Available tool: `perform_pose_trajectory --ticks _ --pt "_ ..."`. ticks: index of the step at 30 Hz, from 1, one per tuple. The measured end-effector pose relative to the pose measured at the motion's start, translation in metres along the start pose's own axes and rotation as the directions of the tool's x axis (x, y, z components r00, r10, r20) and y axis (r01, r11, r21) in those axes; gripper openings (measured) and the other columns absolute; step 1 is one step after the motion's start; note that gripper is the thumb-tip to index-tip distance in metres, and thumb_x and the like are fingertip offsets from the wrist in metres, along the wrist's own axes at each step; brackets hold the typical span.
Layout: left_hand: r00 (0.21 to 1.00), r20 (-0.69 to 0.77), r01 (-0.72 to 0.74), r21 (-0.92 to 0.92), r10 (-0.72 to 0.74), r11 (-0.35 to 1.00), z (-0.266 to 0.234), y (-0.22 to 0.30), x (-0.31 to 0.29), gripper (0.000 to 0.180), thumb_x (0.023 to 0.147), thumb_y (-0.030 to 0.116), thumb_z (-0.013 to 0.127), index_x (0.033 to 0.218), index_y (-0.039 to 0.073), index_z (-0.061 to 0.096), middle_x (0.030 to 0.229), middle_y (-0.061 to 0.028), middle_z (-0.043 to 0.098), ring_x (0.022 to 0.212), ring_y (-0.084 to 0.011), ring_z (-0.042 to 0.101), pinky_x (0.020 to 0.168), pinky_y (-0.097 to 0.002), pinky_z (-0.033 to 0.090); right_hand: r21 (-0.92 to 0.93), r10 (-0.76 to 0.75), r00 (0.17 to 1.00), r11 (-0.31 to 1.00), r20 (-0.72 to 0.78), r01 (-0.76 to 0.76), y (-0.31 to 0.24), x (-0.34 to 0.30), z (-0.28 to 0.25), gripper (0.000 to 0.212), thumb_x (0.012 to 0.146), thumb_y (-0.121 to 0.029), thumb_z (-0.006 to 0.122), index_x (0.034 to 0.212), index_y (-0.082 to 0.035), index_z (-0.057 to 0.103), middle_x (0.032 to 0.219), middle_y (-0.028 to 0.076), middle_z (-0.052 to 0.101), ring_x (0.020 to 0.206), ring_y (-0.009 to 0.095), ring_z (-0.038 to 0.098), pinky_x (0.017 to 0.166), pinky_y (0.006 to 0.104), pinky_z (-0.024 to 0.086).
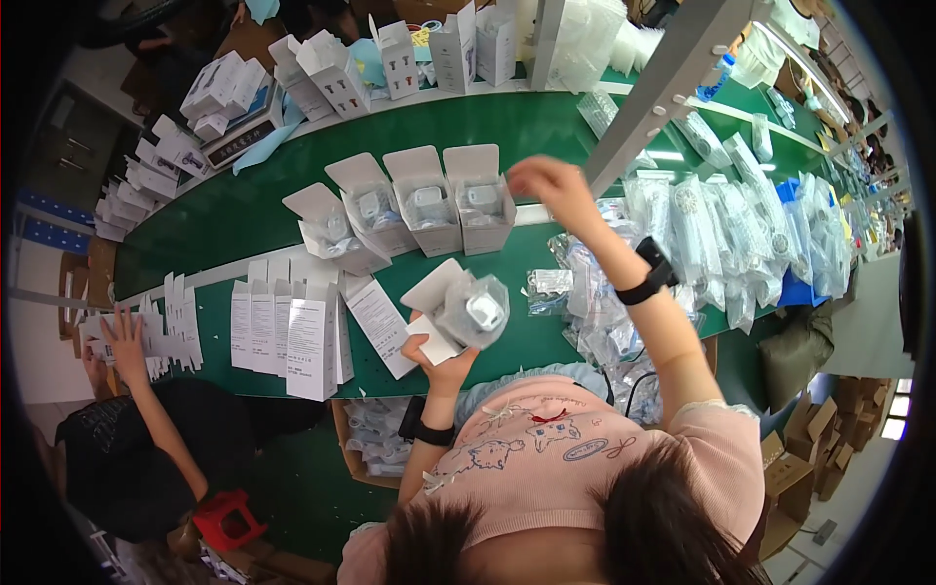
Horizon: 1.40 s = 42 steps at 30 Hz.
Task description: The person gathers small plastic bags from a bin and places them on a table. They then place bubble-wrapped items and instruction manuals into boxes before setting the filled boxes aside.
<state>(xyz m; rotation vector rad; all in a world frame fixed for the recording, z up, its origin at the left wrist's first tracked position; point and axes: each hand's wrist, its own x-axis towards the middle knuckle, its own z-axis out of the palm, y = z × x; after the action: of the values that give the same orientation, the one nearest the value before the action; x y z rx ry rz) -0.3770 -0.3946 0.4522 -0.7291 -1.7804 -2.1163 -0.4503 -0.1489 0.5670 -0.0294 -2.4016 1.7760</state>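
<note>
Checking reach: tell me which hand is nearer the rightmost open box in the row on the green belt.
Right. The right hand hangs just beside the rightmost open box, to its right. The left hand is farther down, holding a bagged item with a small box.

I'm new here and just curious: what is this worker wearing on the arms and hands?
Both hands are bare, with no gloves: the left hand and the right hand. Each wrist carries a black band, like a watch or wrist strap: the left black wristband and the right black wristband. The forearms are uncovered; a short-sleeved pink top with cartoon drawings ends at the upper arms.
</note>
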Motion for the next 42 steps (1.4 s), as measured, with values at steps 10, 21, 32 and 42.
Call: perform_pose_trajectory --ticks 10,21,32,42 --pt "0.965 0.198 0.116 0.272 -0.174 0.955 0.018 0.009 0.025 0.072 0.057 0.01 0.079 0.108 0.012 0.028 0.126 -0.023 0.028 0.111 -0.0358 0.04 0.089 -0.0403 0.038 -0.797 0.022 0.843 0.312 -0.538 -0.517 0.177 0.046 0.019 0.036 0.074 -0.004 0.054 0.11 -0.008 0.051 0.099 0.017 0.054 0.093 0.03 0.052 0.079 0.0378 0.044" --pt "0.946 0.105 0.205 0.541 -0.307 0.816 0.031 0.043 0.064 0.017 0.061 0.002 0.071 0.071 0.001 0.058 0.103 -0.0159 0.049 0.079 -0.0268 0.055 0.067 -0.0318 0.043 -0.343 -0.256 0.799 0.937 -0.544 0.067 0.015 -0.048 0.013 0.026 0.074 0.001 0.059 0.098 -0.003 0.052 0.082 0.006 0.052 0.082 0.022 0.053 0.07 0.0295 0.044" --pt "0.844 -0.017 0.515 0.306 -0.536 0.801 0.022 0.027 0.076 0.015 0.061 0.001 0.068 0.067 -0.004 0.055 0.079 -0.01 0.061 0.047 -0.0076 0.044 0.043 -0.0221 0.035 -0.38 -0.567 0.817 0.737 0.102 0.559 -0.015 -0.104 0.052 0.02 0.066 -0.001 0.064 0.084 -0.004 0.056 0.072 0.009 0.055 0.068 0.024 0.057 0.062 0.0312 0.046" --pt "0.88 0.054 0.408 0.42 -0.471 0.81 0.022 0.031 0.077 0.014 0.064 0.002 0.067 0.069 -0.003 0.056 0.074 -0.0042 0.058 0.05 -0.007 0.042 0.045 -0.021 0.032 -0.72 0.055 0.836 0.54 0.547 0.435 -0.021 -0.094 0.076 0.019 0.07 -0.016 0.062 0.084 -0.005 0.056 0.07 0.003 0.059 0.061 0.023 0.058 0.059 0.0331 0.045"
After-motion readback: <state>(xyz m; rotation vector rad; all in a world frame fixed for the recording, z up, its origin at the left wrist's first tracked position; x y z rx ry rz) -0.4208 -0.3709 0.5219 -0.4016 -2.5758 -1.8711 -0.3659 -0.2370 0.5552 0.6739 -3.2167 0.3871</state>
